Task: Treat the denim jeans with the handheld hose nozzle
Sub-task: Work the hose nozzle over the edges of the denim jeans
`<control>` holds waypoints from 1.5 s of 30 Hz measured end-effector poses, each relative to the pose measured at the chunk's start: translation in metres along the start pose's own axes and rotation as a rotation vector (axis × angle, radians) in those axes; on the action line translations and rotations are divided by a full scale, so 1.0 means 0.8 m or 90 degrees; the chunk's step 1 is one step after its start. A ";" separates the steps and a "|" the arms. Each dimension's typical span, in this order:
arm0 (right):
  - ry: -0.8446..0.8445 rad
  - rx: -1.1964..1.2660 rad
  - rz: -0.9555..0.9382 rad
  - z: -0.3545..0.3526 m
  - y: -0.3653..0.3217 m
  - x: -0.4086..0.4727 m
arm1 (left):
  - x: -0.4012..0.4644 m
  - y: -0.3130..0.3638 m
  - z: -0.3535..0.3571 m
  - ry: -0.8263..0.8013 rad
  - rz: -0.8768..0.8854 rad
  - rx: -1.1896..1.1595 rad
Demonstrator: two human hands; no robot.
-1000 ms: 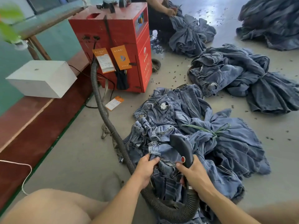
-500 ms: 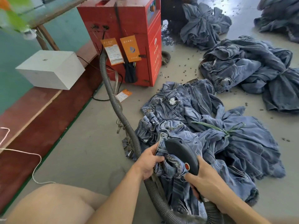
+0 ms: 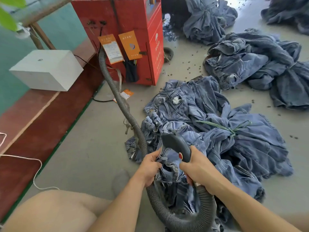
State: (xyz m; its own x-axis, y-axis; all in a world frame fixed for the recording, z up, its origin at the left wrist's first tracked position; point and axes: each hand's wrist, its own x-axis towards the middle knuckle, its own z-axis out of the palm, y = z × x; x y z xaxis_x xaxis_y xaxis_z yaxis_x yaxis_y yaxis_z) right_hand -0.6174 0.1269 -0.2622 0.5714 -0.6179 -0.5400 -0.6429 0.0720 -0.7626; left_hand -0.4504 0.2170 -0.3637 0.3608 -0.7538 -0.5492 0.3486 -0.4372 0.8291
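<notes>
1. Bare knee (image 3: 50, 213) at 7 o'clock, nearest the camera.
2. Corrugated grey hose (image 3: 203, 213) loops at 6 o'clock, then runs up toward 11 o'clock.
3. Right hand (image 3: 199, 168) wrapped around the handle of the handheld hose nozzle (image 3: 175, 144); the nozzle head points toward 11 o'clock onto denim.
4. Left hand (image 3: 150, 166), just left of centre, fingers curled, pinching a fold of the denim jeans (image 3: 167, 158) beside the nozzle.
5. Those jeans belong to a bundle tied with green string (image 3: 224, 128), centre to 3 o'clock on the floor (image 3: 87, 156).
6. Red machine (image 3: 127, 30) at 12 o'clock; the hose meets it.
7. White box (image 3: 46, 69) at 10 o'clock.
8. More denim bundles (image 3: 260, 61) at 1–2 o'clock.
</notes>
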 end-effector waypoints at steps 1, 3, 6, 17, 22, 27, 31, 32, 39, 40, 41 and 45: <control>0.033 0.025 0.009 -0.006 -0.005 0.009 | -0.001 -0.002 -0.001 0.009 0.002 0.014; 0.090 0.094 0.025 -0.026 -0.008 0.015 | -0.005 -0.001 0.000 0.014 -0.001 0.012; 0.055 0.074 0.022 -0.029 0.001 -0.004 | -0.005 0.006 0.005 0.021 0.002 -0.012; 0.006 0.066 0.025 -0.014 0.003 -0.009 | 0.006 -0.002 -0.004 0.035 0.008 -0.009; 0.043 0.051 0.035 0.000 -0.002 0.022 | 0.006 -0.016 -0.006 0.025 0.008 -0.021; 0.142 0.267 0.073 -0.055 0.021 0.024 | 0.013 -0.005 -0.016 0.007 -0.083 -0.120; 0.100 0.233 0.100 -0.060 0.031 0.011 | 0.035 0.025 0.001 -0.021 -0.127 0.083; 0.082 0.228 0.101 -0.057 0.031 0.010 | 0.038 0.032 0.009 -0.004 -0.099 0.169; 0.046 0.161 0.098 -0.046 0.025 -0.004 | 0.057 0.037 0.018 0.094 -0.091 0.114; 0.047 0.150 0.093 -0.047 0.021 -0.006 | 0.056 0.037 0.017 0.063 -0.104 0.031; 0.049 0.140 0.086 -0.048 0.018 -0.007 | 0.055 0.038 0.017 0.026 -0.102 -0.057; 0.044 0.130 0.070 -0.049 0.008 -0.012 | 0.045 0.042 0.018 -0.105 -0.008 -0.279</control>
State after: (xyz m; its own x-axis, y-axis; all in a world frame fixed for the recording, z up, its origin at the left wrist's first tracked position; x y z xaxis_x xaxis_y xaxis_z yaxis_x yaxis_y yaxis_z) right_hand -0.6471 0.1026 -0.2481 0.4628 -0.6496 -0.6032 -0.5787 0.2941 -0.7607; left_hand -0.4383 0.1683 -0.3538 0.2250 -0.8333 -0.5050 0.6974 -0.2242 0.6807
